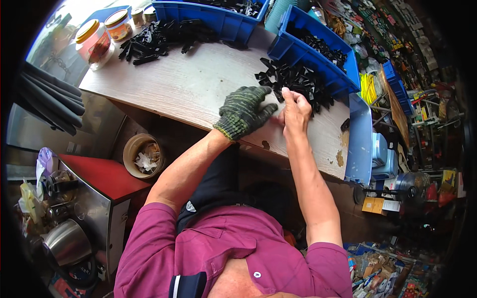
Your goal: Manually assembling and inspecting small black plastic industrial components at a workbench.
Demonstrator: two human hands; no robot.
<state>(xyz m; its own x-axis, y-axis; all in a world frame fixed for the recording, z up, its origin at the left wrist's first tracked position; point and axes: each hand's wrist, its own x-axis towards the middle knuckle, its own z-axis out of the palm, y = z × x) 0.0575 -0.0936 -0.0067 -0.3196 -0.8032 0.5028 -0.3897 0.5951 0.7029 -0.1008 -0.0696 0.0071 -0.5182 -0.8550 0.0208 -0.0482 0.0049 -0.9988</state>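
Note:
My left hand point(244, 112), in a dark green knitted glove, hovers over the front half of the pale wooden table point(184, 82). Its thumb and fingers are apart, and nothing shows between them. Just to its right, my bare right hand point(296, 113) is closed, thumb and forefinger pressed together. Whatever it may hold is too small or hidden to make out. Behind the right hand lies a loose heap of small black plastic-looking pieces point(293, 77). Farther left, at the table's back, is a second pile of longer black pieces point(166, 36).
Two blue bins point(206, 21) point(313, 58) with black pieces stand along the back. Lidded jars point(94, 43) sit at the far left corner. Below the table's front edge are a waste bucket point(130, 155) and a red-topped cabinet point(107, 174). Cluttered shelves point(397, 39) line the right.

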